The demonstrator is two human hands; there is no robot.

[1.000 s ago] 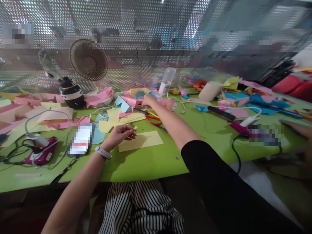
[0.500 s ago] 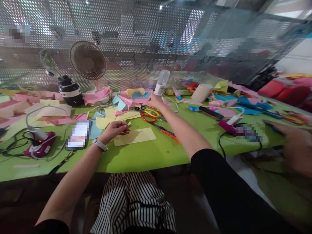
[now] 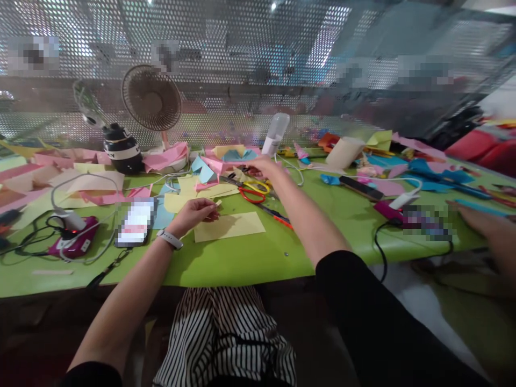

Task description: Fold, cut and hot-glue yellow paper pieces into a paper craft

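Note:
My left hand [image 3: 196, 214] is closed in a pinch on a small yellow paper piece [image 3: 219, 203]. It hovers by the left part of a flat yellow paper strip [image 3: 230, 227] on the green table. My right hand [image 3: 261, 164] reaches to the back of the table, its fingers stretched leftward over small dark items among the paper scraps. I see nothing held in it, though the fingertips are partly hidden. Just below it lie scissors with yellow handles [image 3: 258, 186] and red handles [image 3: 252, 195]. A red-and-black cutter-like tool [image 3: 278, 217] lies right of the strip.
Left of me are a phone [image 3: 136, 221], a purple power strip [image 3: 76, 237] with cables, a black bottle [image 3: 122, 149] and a fan [image 3: 152, 99]. A clear bottle [image 3: 276, 134] and a paper roll [image 3: 345, 153] stand behind. At right, another person's hand [image 3: 479, 217] rests near a phone.
My right hand has shifted slightly, its fingers now stretched leftward over the small items. My left hand keeps its pinch. The view has turned slightly left.

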